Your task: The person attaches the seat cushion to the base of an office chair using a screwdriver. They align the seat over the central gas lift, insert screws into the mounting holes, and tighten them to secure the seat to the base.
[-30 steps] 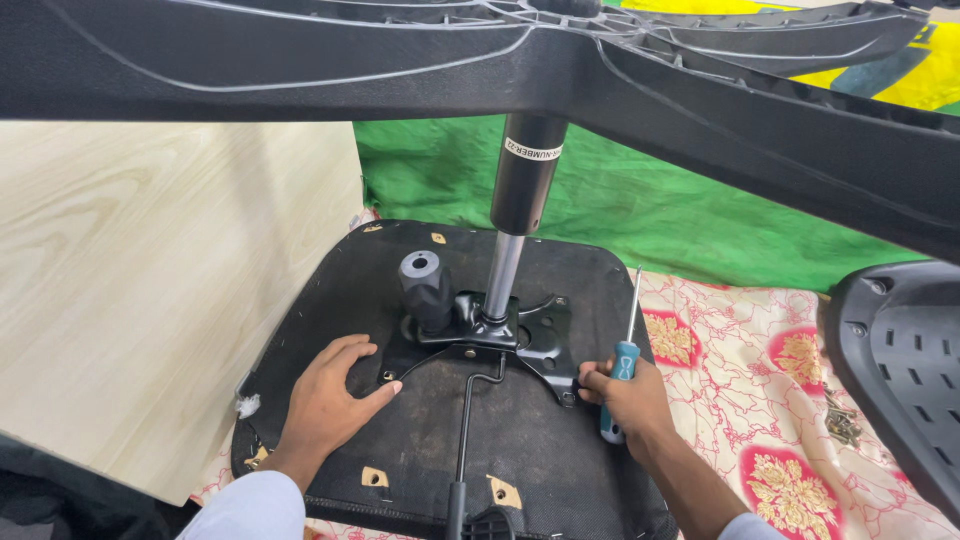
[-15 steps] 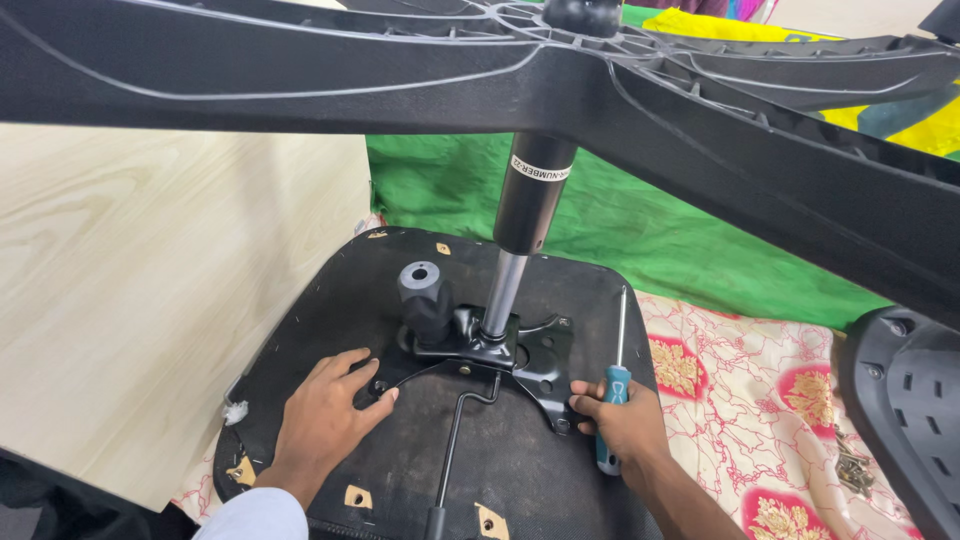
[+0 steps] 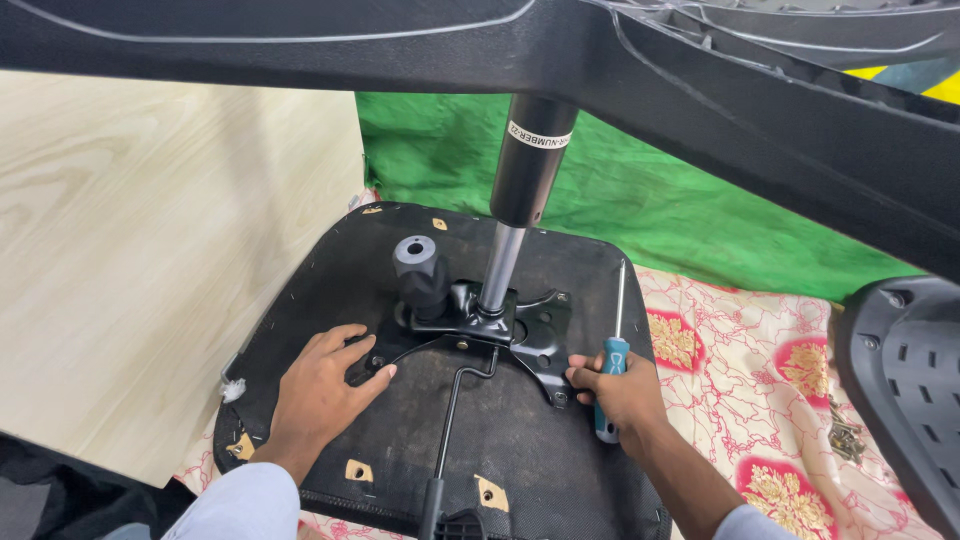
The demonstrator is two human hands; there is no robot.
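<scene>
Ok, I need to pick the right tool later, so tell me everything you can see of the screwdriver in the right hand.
The blue-handled screwdriver with a thin silver metal shaft is held in the right hand, whose fingers wrap the plastic-looking handle. The handle has a darker grip zone, and its end shows below the hand. The shaft points away from the person, lying over the black fabric-covered underside of the chair seat, beside the black metal mounting plate. Its tip is too small to tell.

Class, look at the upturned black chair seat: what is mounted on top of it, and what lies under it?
On the seat sit a black metal plate, a knob and the gas cylinder. The left hand presses on it. A patterned cloth shows beside it; what is beneath is covered.
</scene>
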